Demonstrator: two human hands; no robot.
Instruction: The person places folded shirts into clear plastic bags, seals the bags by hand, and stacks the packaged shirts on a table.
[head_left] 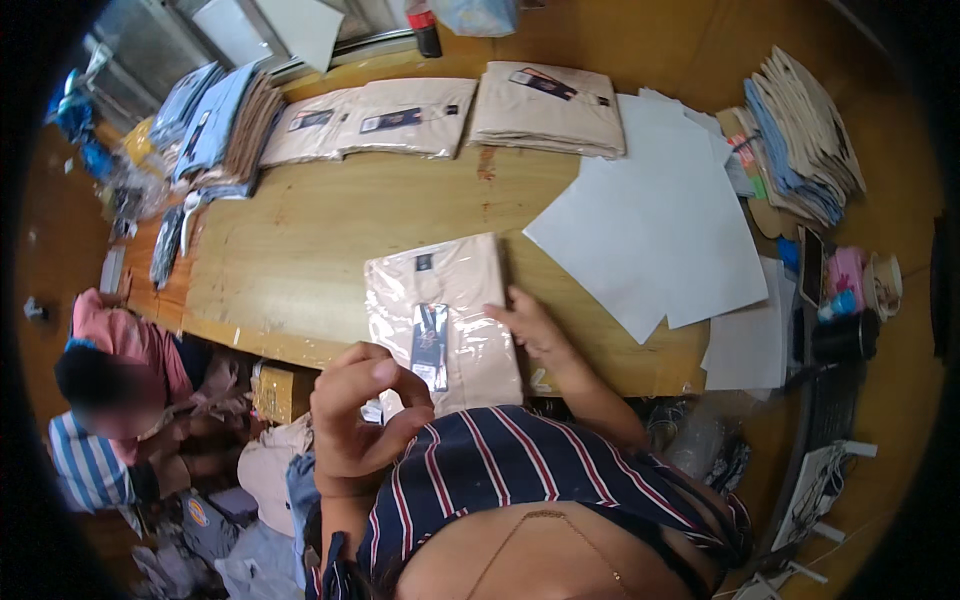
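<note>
Head view: a long wooden table (330, 230) with a yellow-brown, worn top fills most of the picture, and its straight edges are bent by the lens. The floor around it is seen in a similar orange-brown colour.

Near the front edge of the table a folded beige garment in a clear plastic bag (443, 315) is laid flat; the plastic is glossy and wrinkled, and a dark hang tag is seen on the front of it. The right hand (530, 322) is placed on the right edge of this bag, with the fingers spread flat and pressed on the plastic — nothing is gripped by it. The left hand (362, 415) is raised above the near edge of the table, close to the camera, just beside the lower part of the bag. Its fingers are curled and the thumb is brought to the fingertips; whether something small is pinched there cannot be told.

At the far edge, more bagged beige garments (545, 108) are stacked in soft rectangular piles. Large white paper sheets (650, 230) are spread on the right side, smooth and matt. A fanned pile of flat cardboard pieces (800, 130) is seen at the far right, and blue folded fabric (205, 120) at the far left. Below the left edge of the table another person in a pink top (120, 350) is seated.
</note>
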